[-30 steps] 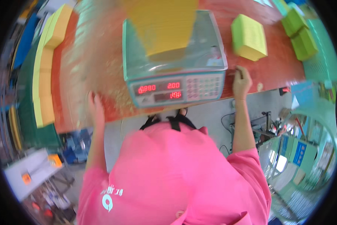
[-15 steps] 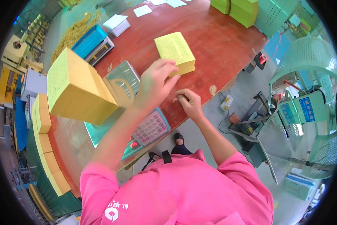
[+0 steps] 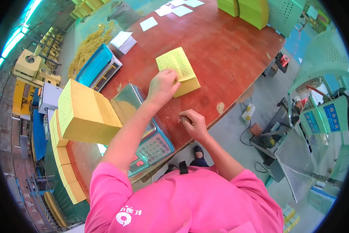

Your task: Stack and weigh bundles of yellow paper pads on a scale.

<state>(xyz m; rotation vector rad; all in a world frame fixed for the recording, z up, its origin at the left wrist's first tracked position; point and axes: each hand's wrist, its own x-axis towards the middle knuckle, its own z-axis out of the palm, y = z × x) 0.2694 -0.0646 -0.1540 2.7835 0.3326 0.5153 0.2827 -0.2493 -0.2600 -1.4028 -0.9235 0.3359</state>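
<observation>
A block-like stack of yellow paper [image 3: 186,73] lies on the red table, its top sheet patterned and creased. My left hand [image 3: 163,88] is closed at the stack's near left corner, fingers bent over the top edge and the thumb by the near side. What lies between those fingertips is partly hidden. Nearer to me, my right hand [image 3: 194,124] hovers at the table's edge, fingers curled and thumb pressed in. A small pale bit shows at its fingertips, too small to name. Under my left forearm sits a digital scale [image 3: 155,148] with a keypad and red display.
A tall yellow paper stack [image 3: 90,112] stands left beside the scale. Behind it are a second scale with a blue tray [image 3: 93,66] and a white paper stack [image 3: 123,42]. More yellow stacks [image 3: 253,14] stand at the far right. A metal machine [image 3: 271,136] is right of the table.
My left hand has come down from above onto the yellow stack's near left corner, its fingers now bent closer together. My right hand stays curled near the table edge. The whole view has shifted slightly.
</observation>
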